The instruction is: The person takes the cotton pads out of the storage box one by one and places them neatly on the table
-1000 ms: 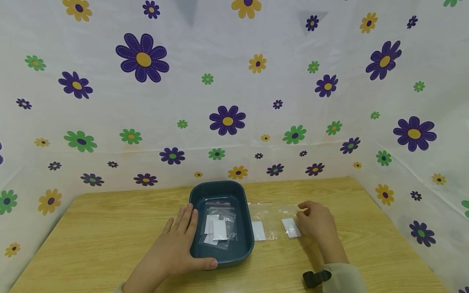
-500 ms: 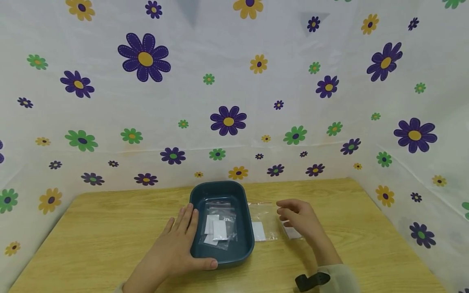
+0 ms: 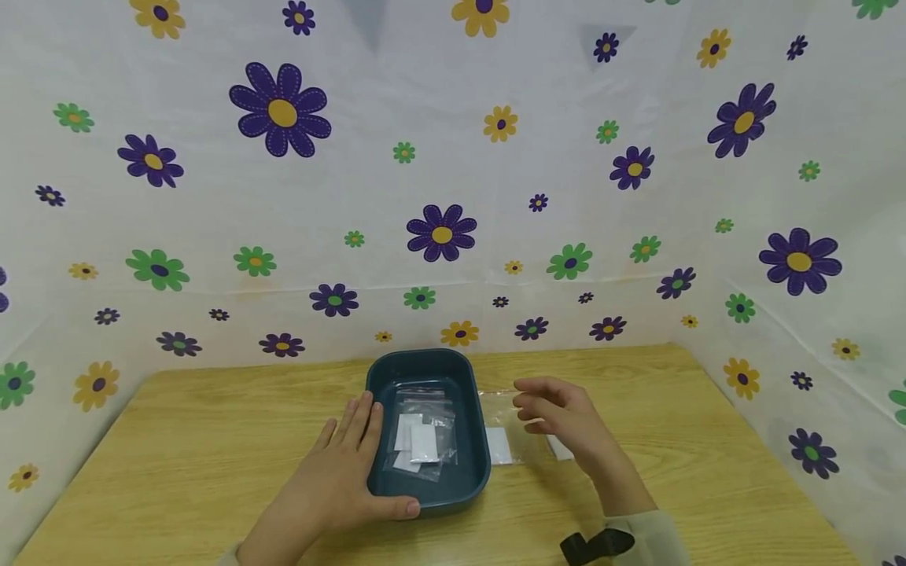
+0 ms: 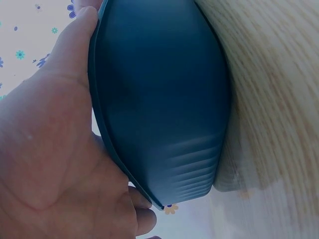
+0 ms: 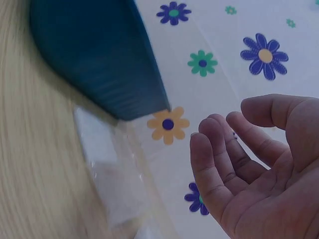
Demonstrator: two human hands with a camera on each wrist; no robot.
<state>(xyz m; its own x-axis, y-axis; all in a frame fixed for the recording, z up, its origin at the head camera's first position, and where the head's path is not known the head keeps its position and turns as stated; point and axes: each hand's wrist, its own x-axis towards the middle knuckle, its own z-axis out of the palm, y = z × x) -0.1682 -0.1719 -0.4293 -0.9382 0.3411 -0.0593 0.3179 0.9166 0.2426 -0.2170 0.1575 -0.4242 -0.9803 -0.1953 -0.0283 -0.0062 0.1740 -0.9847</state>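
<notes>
A dark blue rectangular tray [image 3: 473, 491] stands on the table. Several small clear zip bags [image 3: 425, 444] with white squares inside lie overlapping in it. My left hand [image 3: 336, 479] rests along its left side, fingers straight at the rim and thumb at the near edge; the left wrist view shows the palm beside the tray's outer wall [image 4: 159, 99]. Just right of the tray lies another clear bag [image 3: 499, 446] with a white square. My right hand [image 3: 566, 417] hovers above that bag, fingers loosely bent and holding nothing. A further bag [image 3: 561, 448] is partly hidden beneath this hand.
The wood-grain table [image 3: 233, 424] runs back to a white curtain [image 3: 368, 189] printed with flowers, which also closes in both sides. A black strap [image 3: 598, 544] sits on the right wrist at the sleeve.
My right hand has moved left from the far-right bag to over the bag beside the tray, its fingers loosening. The left hand and the tray have stayed put.
</notes>
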